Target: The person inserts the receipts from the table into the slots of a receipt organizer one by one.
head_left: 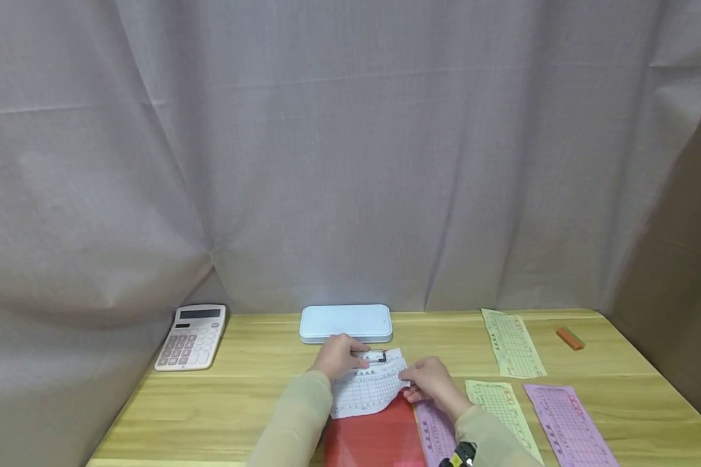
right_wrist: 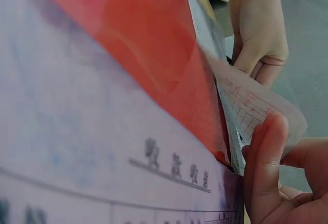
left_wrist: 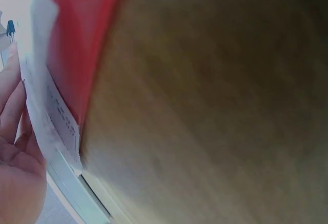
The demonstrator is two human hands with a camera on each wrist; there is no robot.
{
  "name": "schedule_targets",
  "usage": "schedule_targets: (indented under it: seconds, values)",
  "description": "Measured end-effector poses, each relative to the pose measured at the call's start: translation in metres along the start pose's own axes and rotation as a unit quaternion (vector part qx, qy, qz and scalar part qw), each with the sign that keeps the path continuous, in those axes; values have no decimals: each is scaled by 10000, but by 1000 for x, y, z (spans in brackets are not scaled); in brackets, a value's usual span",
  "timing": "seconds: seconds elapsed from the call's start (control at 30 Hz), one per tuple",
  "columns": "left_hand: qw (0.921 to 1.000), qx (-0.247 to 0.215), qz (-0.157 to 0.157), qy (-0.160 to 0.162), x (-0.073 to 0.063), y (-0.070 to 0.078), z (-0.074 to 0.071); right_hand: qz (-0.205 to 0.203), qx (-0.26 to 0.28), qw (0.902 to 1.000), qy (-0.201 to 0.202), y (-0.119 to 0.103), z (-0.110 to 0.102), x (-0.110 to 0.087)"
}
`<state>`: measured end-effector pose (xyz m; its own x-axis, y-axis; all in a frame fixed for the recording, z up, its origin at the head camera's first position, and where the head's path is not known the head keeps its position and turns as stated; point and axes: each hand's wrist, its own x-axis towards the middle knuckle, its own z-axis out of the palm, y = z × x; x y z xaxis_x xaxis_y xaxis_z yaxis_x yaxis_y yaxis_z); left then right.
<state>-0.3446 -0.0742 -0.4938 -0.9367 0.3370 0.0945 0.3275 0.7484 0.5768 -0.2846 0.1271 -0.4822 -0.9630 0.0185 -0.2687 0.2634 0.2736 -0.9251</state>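
Note:
A white printed form (head_left: pixel 362 394) lies over the upper part of a red folder (head_left: pixel 374 438), its lower edge curling up. Across the folder's top runs a metal clip (head_left: pixel 376 357) with a black end. My left hand (head_left: pixel 337 357) has its thumb and fingers about the clip's left part. With thumb and fingertips, my right hand (head_left: pixel 431 381) pinches the form's right edge. In the right wrist view, the sheet (right_wrist: pixel 261 108) bends up from the folder beside the right fingers (right_wrist: pixel 271 152). The left palm and fingers (left_wrist: pixel 13 116) show beside the sheet in the left wrist view.
A purple slip (head_left: pixel 435 431) lies partly under the right forearm. Further right are a second purple slip (head_left: pixel 569 425), two yellow-green slips (head_left: pixel 514 344) and a small orange-and-green block (head_left: pixel 570 338). A white case (head_left: pixel 344 321) lies behind the folder, a calculator (head_left: pixel 191 337) at left.

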Motion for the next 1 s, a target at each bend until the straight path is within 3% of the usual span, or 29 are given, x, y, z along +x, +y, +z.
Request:
schedule_targets:
  seconds: [0.23, 0.43, 0.77, 1.0]
  values:
    - [10000, 24, 32, 5, -1, 1, -1, -92, -39, 9999, -32, 4, 4, 0]
    - [9974, 619, 343, 137, -2, 5, -1, -149, -354, 9993, -18, 6, 7, 1]
    - [9823, 1678, 796, 233, 1, 10, 4, -304, -741, 9968, 25, 5, 10, 4]
    - [9742, 1847, 1212, 459, -1, 8, 3, -406, -976, 9941, 231, 3, 13, 6]
